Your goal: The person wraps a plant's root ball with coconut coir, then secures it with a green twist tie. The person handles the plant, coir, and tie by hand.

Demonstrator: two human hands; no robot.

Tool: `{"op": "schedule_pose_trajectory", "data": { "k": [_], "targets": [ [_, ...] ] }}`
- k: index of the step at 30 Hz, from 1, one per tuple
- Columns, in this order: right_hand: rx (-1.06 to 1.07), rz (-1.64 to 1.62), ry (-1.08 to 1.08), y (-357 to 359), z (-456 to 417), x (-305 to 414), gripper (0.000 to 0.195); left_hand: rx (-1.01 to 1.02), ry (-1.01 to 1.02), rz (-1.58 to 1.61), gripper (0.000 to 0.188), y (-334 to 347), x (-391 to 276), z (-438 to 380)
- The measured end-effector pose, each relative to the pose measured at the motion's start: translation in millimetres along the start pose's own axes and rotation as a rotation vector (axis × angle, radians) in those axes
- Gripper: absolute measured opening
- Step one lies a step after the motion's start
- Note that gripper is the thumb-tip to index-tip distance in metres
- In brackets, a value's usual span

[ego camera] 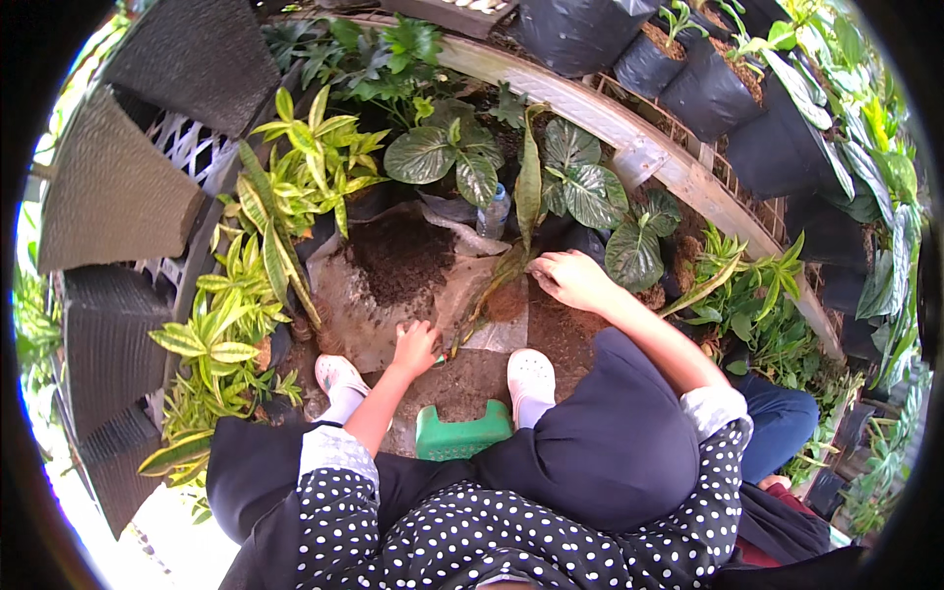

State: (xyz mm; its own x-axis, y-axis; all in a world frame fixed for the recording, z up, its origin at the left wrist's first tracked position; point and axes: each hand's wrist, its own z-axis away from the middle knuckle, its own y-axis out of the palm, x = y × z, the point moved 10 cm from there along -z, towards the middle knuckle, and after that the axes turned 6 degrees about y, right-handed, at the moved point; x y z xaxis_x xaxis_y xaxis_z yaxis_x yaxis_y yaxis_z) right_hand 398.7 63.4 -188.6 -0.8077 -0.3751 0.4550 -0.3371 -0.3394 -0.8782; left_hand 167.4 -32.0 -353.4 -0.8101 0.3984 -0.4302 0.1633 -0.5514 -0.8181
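Observation:
My left hand (417,346) is low over the ground between my feet, its fingers bent. Beside its palm a small green object (441,360) peeks out; most of it is hidden, so I cannot tell if the hand grips it. My right hand (571,279) is further forward, fingers curled down next to the base of a snake plant (528,184). Whether those fingers hold anything is not visible. Long yellowed, withered leaves (483,295) stretch from the plant toward my left hand. Under them lies a soiled plastic sheet (332,295) bearing a dark soil heap (402,254).
A plastic bottle with a blue cap (493,214) stands behind the sheet. A green plastic stool (463,431) is between my legs. Potted foliage (317,140) crowds the left, black plant bags (708,88) line the upper right, and another person's knee (782,424) is at my right.

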Motion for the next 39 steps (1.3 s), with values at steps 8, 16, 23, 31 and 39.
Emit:
{"op": "schedule_pose_trajectory", "data": {
  "k": [8, 16, 23, 31, 39],
  "targets": [
    [0.35, 0.378, -0.215, 2.9, -57.1, 81.5, 0.019, -0.033, 0.1, -0.217, 0.024, 38.5, 3.6, 16.2],
    [0.423, 0.539, -0.335, 60.4, -80.1, 108.0, 0.017, -0.185, 0.186, -0.18, 0.018, 65.6, 3.6, 30.8],
    [0.452, 0.512, -0.343, 76.9, -68.4, 147.8, 0.018, -0.234, -0.039, 0.013, 0.029, 28.2, 11.8, 23.8],
    [0.239, 0.554, -0.348, 23.2, -72.2, 169.8, 0.018, -0.82, -0.068, 0.78, 0.031, -91.4, 48.3, 5.6],
    [-0.082, 0.393, -0.292, -97.5, -65.7, 206.9, 0.023, -0.8, 0.096, 1.383, 0.042, -299.6, -23.2, 63.0]
  ]
}}
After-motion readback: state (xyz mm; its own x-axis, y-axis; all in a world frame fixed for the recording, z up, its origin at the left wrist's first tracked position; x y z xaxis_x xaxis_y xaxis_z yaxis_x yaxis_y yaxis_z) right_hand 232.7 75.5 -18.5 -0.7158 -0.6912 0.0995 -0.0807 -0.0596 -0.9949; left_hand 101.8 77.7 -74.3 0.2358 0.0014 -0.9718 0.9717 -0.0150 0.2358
